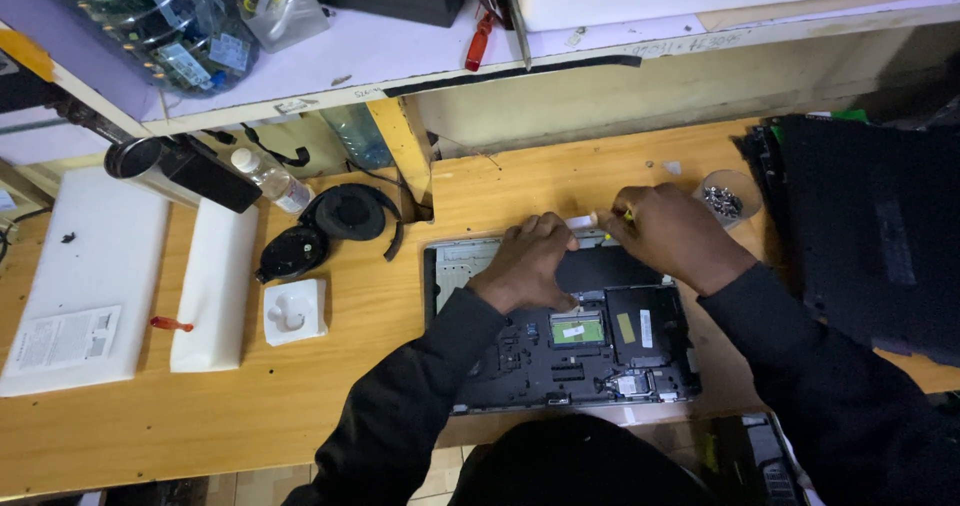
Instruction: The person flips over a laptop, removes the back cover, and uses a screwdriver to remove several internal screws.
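An opened laptop base (570, 351) lies on the wooden bench with its dark circuit board and a green module (578, 330) exposed. My left hand (527, 262) rests on the laptop's far edge, fingers curled down on it. My right hand (672, 233) sits just to the right, pinching a small yellow-handled tool (628, 216) against a pale part (583, 222) at the laptop's back edge. The tool's tip is hidden by my fingers.
A small clear cup of screws (727, 198) stands right of my right hand. A black laptop cover (880, 236) lies at far right. Left are headphones (335, 228), a small bottle (272, 180), a white block (295, 312), white foam pieces (215, 286) and a red-tipped tool (172, 323).
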